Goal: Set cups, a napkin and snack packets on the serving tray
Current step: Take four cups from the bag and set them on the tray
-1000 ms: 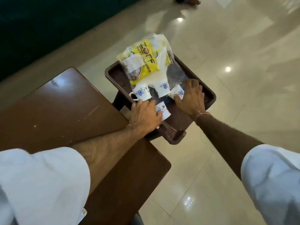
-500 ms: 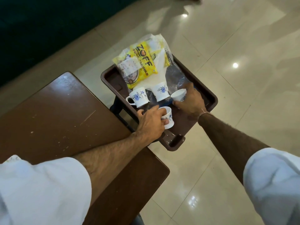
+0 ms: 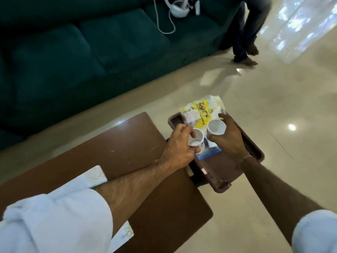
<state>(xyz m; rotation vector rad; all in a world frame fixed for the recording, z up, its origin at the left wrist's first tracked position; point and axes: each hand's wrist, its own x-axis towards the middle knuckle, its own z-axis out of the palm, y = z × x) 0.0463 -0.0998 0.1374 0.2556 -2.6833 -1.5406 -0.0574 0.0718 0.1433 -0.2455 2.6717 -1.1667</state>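
Step in hand: two white cups are lifted above the brown serving tray (image 3: pixel 255 152), probably to be rearranged.
Left hand (image 3: pixel 179 148): closed around the left cup (image 3: pixel 68 138), at 9 o'clock of the other.
Right hand (image 3: pixel 228 138): closed around the right cup (image 3: pixel 216 127).
Next move: each cup is to be set down upright on a bare part of the tray.
Count: two cups are visible; one yellow snack packet (image 3: pixel 198 111) at 12 o'clock of the tray; other packets cannot be counted.

White sleeves (image 3: pixel 60 216) rolled above both elbows; thin band (image 3: pixel 245 158) — right wrist.
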